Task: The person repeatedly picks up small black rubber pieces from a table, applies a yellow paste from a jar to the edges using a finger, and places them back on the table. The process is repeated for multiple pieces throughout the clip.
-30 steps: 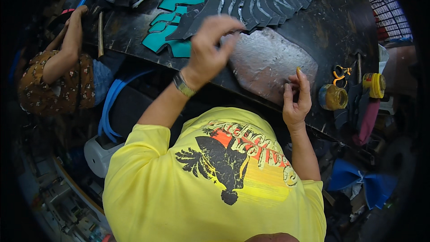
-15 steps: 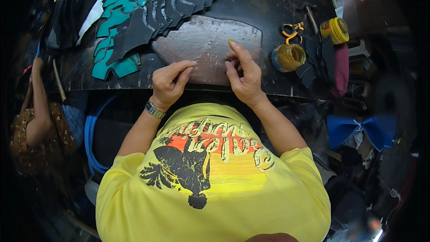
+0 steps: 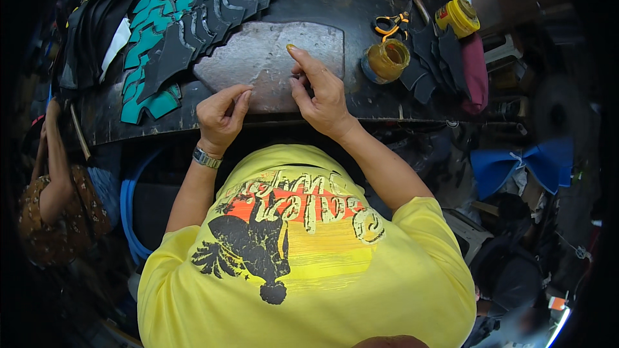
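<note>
My left hand (image 3: 219, 118), with a watch on its wrist, is near the front edge of a worn, dull grey board (image 3: 277, 42). Its thumb and forefinger are pinched together; anything between them is too small to make out. Over the right part of this board, my right hand (image 3: 320, 100) has its forefinger stretched out, with a yellow-brown smear on the tip. The other fingers curl loosely and I see nothing held. Right of the board stands an open glass jar (image 3: 385, 63) of yellow-brown paste, apart from both hands.
Overlapping black cut pieces (image 3: 209, 22) and teal ones (image 3: 155, 45) lie left of the board. Orange-handled scissors (image 3: 391, 26), a hammer (image 3: 419, 6), a yellow tub (image 3: 459, 18) and more black pieces (image 3: 425, 58) lie right. Another person's arm (image 3: 57, 154) shows far left.
The whole view has shifted, so the table's things sit further left in the picture. Both hands keep nearly the same pose over the board; the right forefinger remains stretched out.
</note>
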Motion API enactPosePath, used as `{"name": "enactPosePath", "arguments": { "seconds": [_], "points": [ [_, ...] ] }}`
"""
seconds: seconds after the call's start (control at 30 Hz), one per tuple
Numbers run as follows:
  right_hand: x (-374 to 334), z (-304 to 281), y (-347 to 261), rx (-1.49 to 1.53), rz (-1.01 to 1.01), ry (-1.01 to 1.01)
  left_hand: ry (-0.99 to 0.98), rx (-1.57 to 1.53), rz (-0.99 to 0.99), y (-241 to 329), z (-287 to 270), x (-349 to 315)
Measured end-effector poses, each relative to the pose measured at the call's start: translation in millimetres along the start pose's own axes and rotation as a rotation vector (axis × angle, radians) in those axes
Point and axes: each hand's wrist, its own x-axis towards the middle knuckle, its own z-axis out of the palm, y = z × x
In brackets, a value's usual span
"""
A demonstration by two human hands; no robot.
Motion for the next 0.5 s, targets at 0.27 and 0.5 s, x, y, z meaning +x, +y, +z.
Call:
{"name": "enactPosePath", "arguments": {
  "seconds": [0.27,0.5],
  "points": [
    [0.0,0.2,0.3,-0.010,-0.006,-0.008,-0.027,0.093,0.001,1.4,-0.9,-0.2],
    [-1.1,1.8,1.4,-0.010,0.003,-0.019,-0.023,0.111,0.022,0.4,-1.1,0.8]
  ]
}}
